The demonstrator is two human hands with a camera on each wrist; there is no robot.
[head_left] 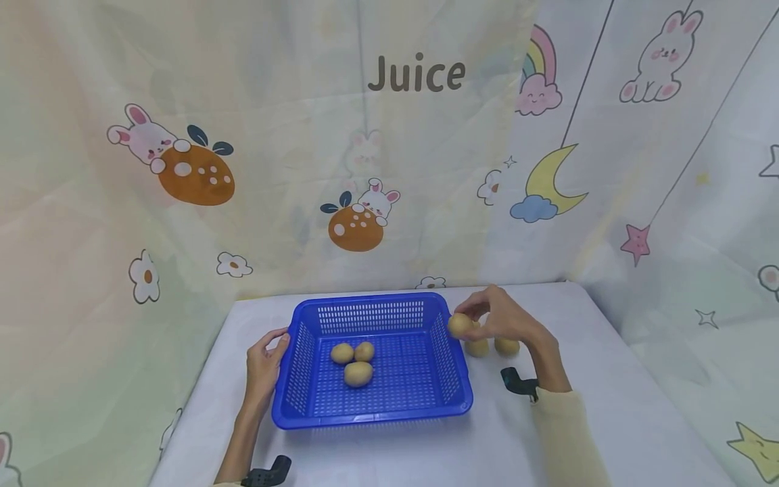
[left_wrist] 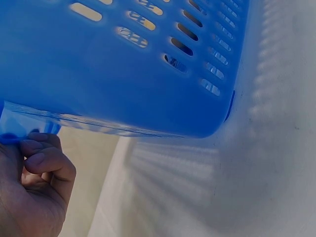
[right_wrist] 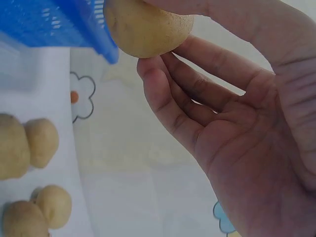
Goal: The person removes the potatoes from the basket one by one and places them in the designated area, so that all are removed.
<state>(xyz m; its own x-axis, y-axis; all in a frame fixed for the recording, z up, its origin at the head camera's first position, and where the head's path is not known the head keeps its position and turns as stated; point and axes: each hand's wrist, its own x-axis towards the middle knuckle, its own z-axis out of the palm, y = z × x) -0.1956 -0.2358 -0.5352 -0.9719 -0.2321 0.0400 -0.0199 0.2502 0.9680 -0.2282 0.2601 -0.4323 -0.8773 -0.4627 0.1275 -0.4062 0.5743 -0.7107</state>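
Note:
A blue plastic basket (head_left: pixel 402 389) with slotted walls stands on the table. My left hand (head_left: pixel 263 365) grips its left rim, and in the left wrist view the curled fingers (left_wrist: pixel 47 163) are at the rim's underside. Three potatoes (head_left: pixel 358 374) lie together on the basket floor, left of its middle. Beside the right rim, my right hand (head_left: pixel 510 318) pinches another potato (head_left: pixel 460 326) between thumb and fingers, raised above the table. Beneath that hand, more potatoes (head_left: pixel 507 346) lie on the table; the right wrist view shows several of them (right_wrist: pixel 42 143), partly cut off.
A white cloth covers the table (head_left: pixel 615 419). Behind it hangs a curtain (head_left: pixel 292 169) printed with rabbits, flowers and stars. Black wrist devices (head_left: pixel 520 382) are on both forearms.

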